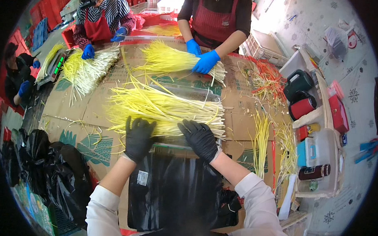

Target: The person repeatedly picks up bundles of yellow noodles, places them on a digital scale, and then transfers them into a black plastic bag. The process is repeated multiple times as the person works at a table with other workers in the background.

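Observation:
A thick loose bundle of yellow chives (163, 109) lies crosswise before me, leafy yellow ends at left and pale stalk ends at right. Under it shows part of a clear-rimmed tray (188, 92); the bundle hides most of it. My left hand (139, 138), in a black glove, touches the bundle's near edge towards the yellow ends. Also black-gloved, my right hand (200, 139) lays its fingers on the near side of the paler stalks. Neither hand is closed around them. A black plastic bag (176, 190) with a white label is spread flat between my forearms.
Across the table, a person's blue-gloved hands (205, 61) hold another chive bundle (171, 57). Further left, a second person handles chives (87, 70) beside a digital scale (51, 71). Chive trimmings (265, 81) lie at right, near a divided box (329, 144). Black bags (63, 172) hang at left.

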`<move>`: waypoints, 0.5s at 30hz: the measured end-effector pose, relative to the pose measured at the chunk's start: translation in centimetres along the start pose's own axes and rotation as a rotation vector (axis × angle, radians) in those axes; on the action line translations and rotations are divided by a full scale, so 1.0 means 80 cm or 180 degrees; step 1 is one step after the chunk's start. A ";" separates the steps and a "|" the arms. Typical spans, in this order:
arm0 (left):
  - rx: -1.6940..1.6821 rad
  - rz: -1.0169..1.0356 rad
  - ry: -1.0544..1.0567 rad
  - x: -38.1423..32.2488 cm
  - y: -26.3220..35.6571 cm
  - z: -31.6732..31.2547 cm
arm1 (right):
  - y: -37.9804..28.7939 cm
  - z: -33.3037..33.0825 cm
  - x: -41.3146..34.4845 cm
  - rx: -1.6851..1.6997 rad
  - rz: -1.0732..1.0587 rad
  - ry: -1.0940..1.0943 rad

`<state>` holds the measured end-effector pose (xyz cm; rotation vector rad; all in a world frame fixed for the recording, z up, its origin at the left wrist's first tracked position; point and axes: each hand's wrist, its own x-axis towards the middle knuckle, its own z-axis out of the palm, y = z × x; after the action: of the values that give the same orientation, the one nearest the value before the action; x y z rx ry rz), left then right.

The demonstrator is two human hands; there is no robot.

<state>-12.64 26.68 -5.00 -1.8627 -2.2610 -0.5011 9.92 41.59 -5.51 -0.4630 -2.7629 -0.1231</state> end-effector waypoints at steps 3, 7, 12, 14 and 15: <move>0.0088 -0.0091 0.0274 -0.005 -0.032 -0.016 | 0.004 -0.011 0.009 -0.0067 0.0113 0.0023; -0.0099 -0.0398 0.0091 -0.013 -0.054 -0.061 | 0.004 -0.027 0.015 0.0190 0.0306 -0.0220; -0.0515 -0.0196 0.0664 -0.007 -0.005 -0.069 | 0.000 -0.025 0.024 0.0100 0.0306 -0.0078; -0.0415 0.0030 0.0263 0.003 0.019 -0.054 | 0.002 -0.019 0.029 0.0195 0.0263 -0.0233; -0.0281 0.0122 0.0133 0.005 0.026 -0.047 | 0.003 -0.015 0.031 0.0186 0.0327 -0.0251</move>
<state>-11.01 26.04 -1.02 -1.9141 -2.2060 -0.6375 8.19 42.42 -3.50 -0.6053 -2.8036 0.0008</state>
